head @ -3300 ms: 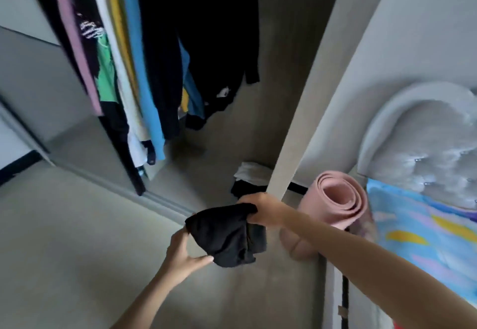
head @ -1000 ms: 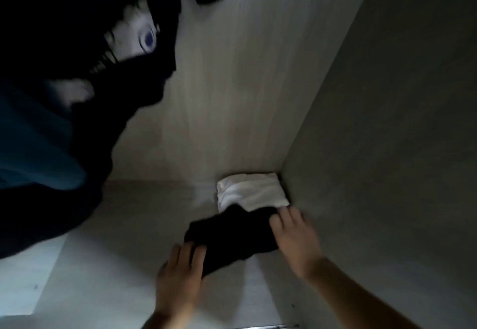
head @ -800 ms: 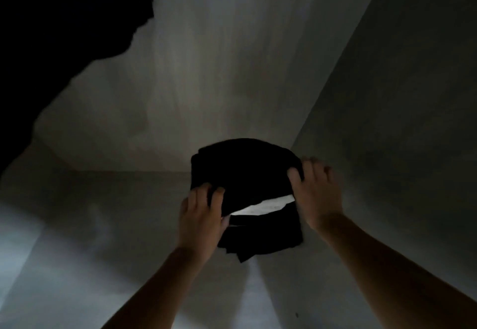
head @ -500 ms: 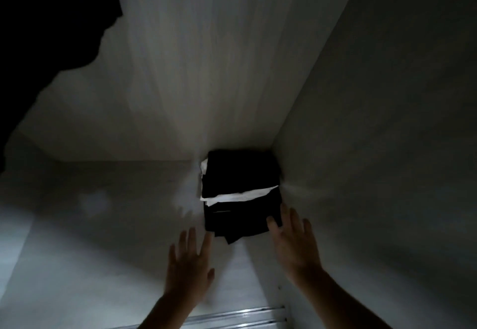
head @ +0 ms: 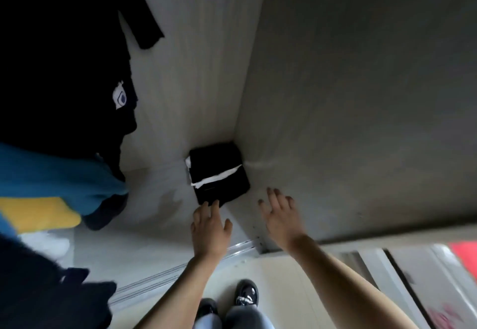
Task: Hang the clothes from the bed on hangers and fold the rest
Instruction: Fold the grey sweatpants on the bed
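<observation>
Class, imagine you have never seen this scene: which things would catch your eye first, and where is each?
First, the folded stack of black and white clothes tucked into the wardrobe's back right corner. Next, the two open hands just short of it: the left hand brushing its near edge, the right hand beside it. Then the dark hanging garments upper left.

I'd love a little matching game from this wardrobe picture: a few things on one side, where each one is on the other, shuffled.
Things:
1. folded stack
2. left hand
3. right hand
4. shoes

Places:
A. open, near the side wall, touching nothing
B. on the floor outside the wardrobe, at the bottom of the picture
C. in the back corner of the wardrobe floor
D. fingertips at the stack's front edge

Pairs: 1-C, 2-D, 3-A, 4-B
</observation>
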Available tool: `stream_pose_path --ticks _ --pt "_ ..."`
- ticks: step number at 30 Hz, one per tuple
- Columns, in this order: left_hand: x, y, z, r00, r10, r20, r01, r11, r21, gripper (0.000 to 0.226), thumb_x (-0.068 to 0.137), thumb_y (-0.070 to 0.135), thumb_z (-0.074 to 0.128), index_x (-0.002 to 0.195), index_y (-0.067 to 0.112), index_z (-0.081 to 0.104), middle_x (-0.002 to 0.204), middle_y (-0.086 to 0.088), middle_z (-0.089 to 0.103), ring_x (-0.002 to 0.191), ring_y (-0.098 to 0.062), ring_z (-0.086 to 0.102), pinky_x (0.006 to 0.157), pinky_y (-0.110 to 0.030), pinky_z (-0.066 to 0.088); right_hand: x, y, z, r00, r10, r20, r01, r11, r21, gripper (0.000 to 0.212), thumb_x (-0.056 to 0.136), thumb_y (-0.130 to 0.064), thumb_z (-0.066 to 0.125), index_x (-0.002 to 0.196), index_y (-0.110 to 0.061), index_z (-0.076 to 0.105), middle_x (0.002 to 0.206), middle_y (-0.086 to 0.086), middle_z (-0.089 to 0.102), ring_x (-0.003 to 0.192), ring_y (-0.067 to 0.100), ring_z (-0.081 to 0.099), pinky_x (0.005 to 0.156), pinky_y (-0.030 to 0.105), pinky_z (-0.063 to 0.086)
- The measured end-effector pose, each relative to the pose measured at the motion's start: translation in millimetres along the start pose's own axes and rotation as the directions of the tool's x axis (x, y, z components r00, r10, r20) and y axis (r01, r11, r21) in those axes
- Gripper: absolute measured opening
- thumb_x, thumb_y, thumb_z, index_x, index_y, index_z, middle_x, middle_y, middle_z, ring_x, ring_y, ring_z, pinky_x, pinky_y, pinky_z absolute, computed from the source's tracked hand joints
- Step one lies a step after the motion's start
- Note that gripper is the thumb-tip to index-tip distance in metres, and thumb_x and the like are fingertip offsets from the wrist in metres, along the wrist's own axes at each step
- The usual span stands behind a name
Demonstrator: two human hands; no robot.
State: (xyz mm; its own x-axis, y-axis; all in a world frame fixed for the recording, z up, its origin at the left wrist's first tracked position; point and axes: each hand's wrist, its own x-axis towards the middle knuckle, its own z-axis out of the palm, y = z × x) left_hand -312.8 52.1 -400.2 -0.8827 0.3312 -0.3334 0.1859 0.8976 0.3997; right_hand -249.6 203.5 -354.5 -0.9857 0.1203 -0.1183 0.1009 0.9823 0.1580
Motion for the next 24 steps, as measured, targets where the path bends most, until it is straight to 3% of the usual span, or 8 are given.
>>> stream_pose_path --ticks 3,5,9,13,17,22,24 --pt "-39 24 -29 0.998 0.048 -0.032 -0.051 0.994 -0.096 0.059 0.091 0.031 0.050 0.145 0.019 0.029 0.151 -0.003 0.027 0.138 -0.023 0.021 0.106 -0.031 0.024 -51 8 -32 1.000 0.000 -0.007 0.000 1.000 -0.012 0.044 0.043 -0.032 0.077 0.084 -0.018 0.078 0.096 0.013 0.072 0.085 0.024 0.071 0.064 0.028 0.056" --pt "-64 33 -41 0.993 0.119 -0.028 -0.120 0.990 -0.071 0.058 0.091 0.030 0.050 0.145 0.018 0.030 0.151 -0.003 0.027 0.138 -0.024 0.022 0.107 -0.030 0.024 -91 8 -45 0.996 0.047 -0.079 -0.046 0.999 0.023 0.042 0.050 -0.026 0.071 0.091 -0.019 0.077 0.099 0.014 0.071 0.088 0.025 0.070 0.065 0.028 0.056" --pt "-107 37 -48 0.951 0.309 0.010 -0.309 0.951 0.001 0.054 0.090 0.025 0.054 0.140 0.011 0.041 0.146 -0.009 0.038 0.133 -0.029 0.033 0.104 -0.034 0.031 -168 12 -55 0.962 0.275 0.001 -0.272 0.951 0.144 0.077 0.030 -0.025 0.088 0.105 -0.020 0.074 0.105 0.015 0.070 0.094 0.028 0.069 0.067 0.028 0.056" --pt "-142 55 -49 0.902 0.430 0.035 -0.430 0.903 0.010 0.051 0.086 0.015 0.061 0.134 0.003 0.049 0.139 -0.019 0.044 0.126 -0.037 0.040 0.101 -0.042 0.034 -251 27 -76 0.828 0.561 -0.008 -0.559 0.826 0.069 0.075 0.072 -0.016 0.068 0.142 -0.018 0.041 0.144 0.022 0.039 0.133 0.037 0.037 0.101 0.040 0.039" --pt "-186 96 -43 0.837 0.547 0.017 -0.547 0.837 -0.038 0.046 0.084 0.011 0.063 0.127 -0.002 0.054 0.133 -0.025 0.048 0.121 -0.041 0.042 0.102 -0.045 0.033 -338 31 -94 0.709 0.704 -0.037 -0.695 0.707 0.130 0.082 0.030 -0.020 0.090 0.109 -0.013 0.071 0.109 0.019 0.067 0.098 0.033 0.067 0.068 0.035 0.056" --pt "-275 135 -24 0.674 0.739 0.022 -0.732 0.671 -0.123 0.038 0.078 0.006 0.067 0.114 -0.007 0.063 0.120 -0.030 0.056 0.109 -0.047 0.053 0.096 -0.049 0.041 -455 13 -109 0.587 0.799 -0.129 -0.795 0.599 0.094 0.074 0.034 -0.024 0.092 0.105 -0.012 0.073 0.108 0.019 0.067 0.096 0.033 0.068 0.068 0.037 0.057" --pt "-316 156 -22 0.570 0.821 0.031 -0.810 0.569 -0.143 0.036 0.077 0.007 0.067 0.111 -0.006 0.065 0.119 -0.031 0.057 0.108 -0.048 0.054 0.094 -0.051 0.042 -505 5 -116 0.522 0.837 -0.164 -0.838 0.539 0.088 0.071 0.037 -0.028 0.093 0.104 -0.013 0.073 0.110 0.019 0.067 0.097 0.033 0.067 0.070 0.038 0.057"
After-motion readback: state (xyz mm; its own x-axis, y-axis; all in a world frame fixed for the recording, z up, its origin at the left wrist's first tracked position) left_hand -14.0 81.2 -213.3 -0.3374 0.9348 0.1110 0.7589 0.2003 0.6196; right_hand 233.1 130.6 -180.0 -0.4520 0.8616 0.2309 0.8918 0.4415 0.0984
